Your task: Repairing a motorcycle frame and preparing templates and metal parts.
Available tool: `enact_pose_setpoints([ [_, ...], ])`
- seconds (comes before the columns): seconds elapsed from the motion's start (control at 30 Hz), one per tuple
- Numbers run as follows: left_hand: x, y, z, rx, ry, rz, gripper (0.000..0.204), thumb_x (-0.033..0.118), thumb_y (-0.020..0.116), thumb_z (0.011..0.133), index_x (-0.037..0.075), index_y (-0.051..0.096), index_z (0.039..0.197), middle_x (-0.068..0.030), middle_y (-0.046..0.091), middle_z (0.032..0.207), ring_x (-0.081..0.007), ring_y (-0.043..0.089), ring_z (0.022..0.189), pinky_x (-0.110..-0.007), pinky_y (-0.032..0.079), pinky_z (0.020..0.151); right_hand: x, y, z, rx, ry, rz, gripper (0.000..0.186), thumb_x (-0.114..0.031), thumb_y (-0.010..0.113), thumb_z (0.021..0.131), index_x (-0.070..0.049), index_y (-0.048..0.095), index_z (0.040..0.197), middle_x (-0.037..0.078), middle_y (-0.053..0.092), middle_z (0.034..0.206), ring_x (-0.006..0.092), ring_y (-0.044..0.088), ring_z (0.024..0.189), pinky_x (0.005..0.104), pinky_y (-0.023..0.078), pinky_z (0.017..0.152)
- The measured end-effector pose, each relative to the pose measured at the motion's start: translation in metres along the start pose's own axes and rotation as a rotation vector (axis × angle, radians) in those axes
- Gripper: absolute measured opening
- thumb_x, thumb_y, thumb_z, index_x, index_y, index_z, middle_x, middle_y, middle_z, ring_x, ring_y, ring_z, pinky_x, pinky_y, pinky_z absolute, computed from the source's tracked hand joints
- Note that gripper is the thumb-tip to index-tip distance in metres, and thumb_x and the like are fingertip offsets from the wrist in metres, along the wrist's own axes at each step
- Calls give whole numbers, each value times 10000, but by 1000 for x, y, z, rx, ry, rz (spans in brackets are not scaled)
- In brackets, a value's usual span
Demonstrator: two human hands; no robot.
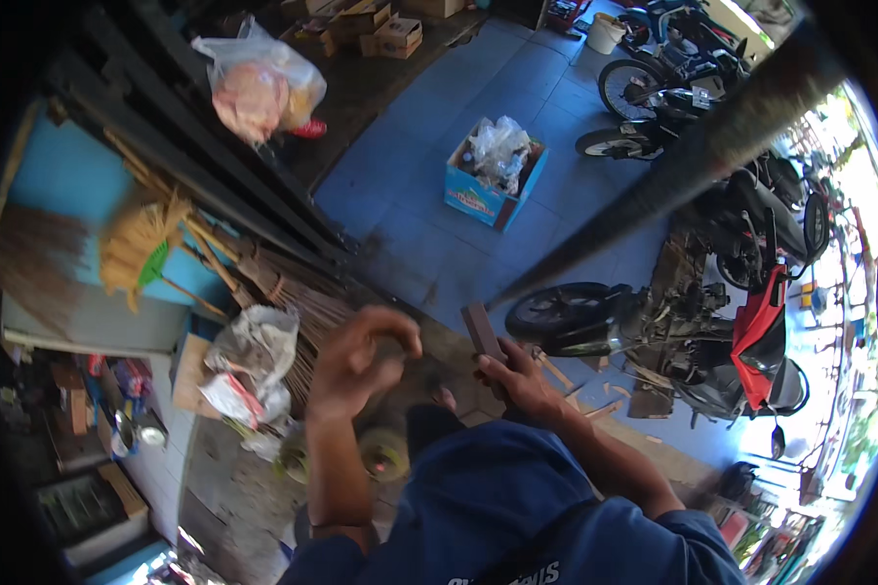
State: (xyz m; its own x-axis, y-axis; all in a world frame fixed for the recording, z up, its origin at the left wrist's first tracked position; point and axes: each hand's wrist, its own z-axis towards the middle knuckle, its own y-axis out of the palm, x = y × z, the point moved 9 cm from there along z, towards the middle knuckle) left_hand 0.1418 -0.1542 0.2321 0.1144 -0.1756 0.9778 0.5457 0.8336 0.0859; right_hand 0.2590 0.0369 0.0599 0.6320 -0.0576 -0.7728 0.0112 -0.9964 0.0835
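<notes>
Right hand (523, 382) grasps a brown bar (481, 330), thumb pressed along its near end and the other fingers closed around it, mostly out of sight. The bar juts out past the thumb, away from the body, its long axis running forward and slightly to the left, steeper in the view than the slant of the right forearm (619, 450). Left hand (356, 359) is raised across from it, apart from the bar, fingers loosely half-curled; motion blurs it, but nothing shows in its hold. From there the bar lies to the right, its free far end a little forward of the left fingertips, with a clear gap between. Of the two, the right is the nearer, being the one in contact. Beyond the bar's far end, a dark pole (644, 187) slants down toward it, a wheel (548, 310) shows to the right, and a box (475, 197) sits farther forward on the blue floor (385, 185)
</notes>
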Motion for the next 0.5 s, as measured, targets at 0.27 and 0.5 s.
enact_pose_setpoints([
  [0.27,-109,-87,168,113,-252,27,196,185,712,949,10,657,1019,11,645,876,-60,580,803,-222,473,755,-166,14,95,137,-292,-139,742,-437,666,942,8,399,1473,233,587,1344,311,561,1271,395,448,1040],
  [0.5,-148,-123,386,-24,-209,356,176,192,684,964,20,654,950,7,613,774,-73,571,733,-237,458,691,-205,-34,189,245,-186,160,755,-431,700,916,5,419,1465,232,569,1373,296,543,1306,403,416,1086],
])
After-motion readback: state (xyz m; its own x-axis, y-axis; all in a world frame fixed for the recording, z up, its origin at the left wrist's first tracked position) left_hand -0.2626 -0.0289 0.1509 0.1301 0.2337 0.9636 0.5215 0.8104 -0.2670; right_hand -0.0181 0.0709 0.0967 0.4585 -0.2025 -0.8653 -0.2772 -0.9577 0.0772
